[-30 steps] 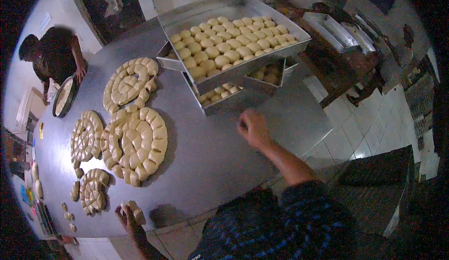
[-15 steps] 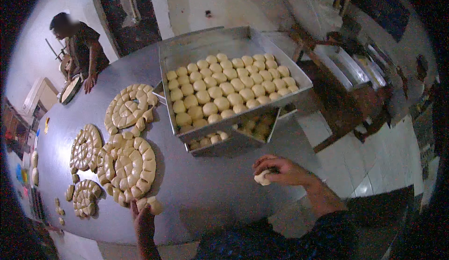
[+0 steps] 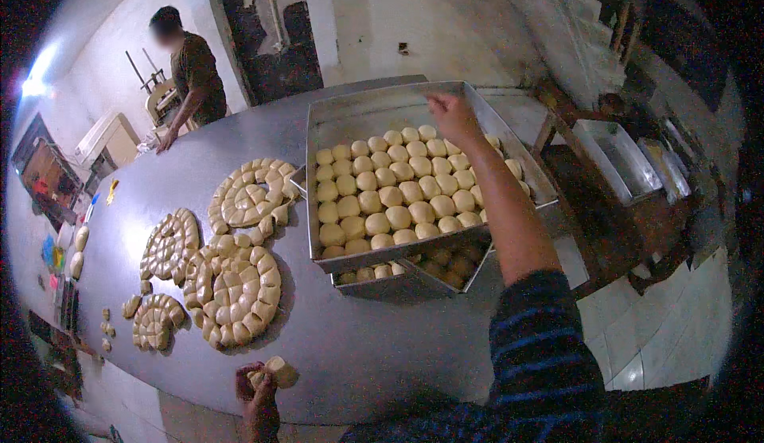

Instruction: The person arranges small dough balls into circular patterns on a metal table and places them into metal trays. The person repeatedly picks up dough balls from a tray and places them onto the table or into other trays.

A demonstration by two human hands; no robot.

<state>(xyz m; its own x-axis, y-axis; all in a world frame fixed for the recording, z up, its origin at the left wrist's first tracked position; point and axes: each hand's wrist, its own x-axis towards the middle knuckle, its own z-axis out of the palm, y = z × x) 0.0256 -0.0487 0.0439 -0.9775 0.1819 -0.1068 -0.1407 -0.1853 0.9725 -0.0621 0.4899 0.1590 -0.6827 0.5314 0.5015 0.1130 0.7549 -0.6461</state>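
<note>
Right hand (image 3: 452,117) has swung over the tray (image 3: 358,117), apparently tending its dough balls (image 3: 398,194); grip unclear. Left hand (image 3: 259,387) grasps a dough piece (image 3: 282,371).

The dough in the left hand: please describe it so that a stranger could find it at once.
Start from the big metal table and follow its near edge, low in the picture. Left of centre, the left hand grips pale dough. Unlike the cut dough coils lying on the table, this dough is held.
</note>
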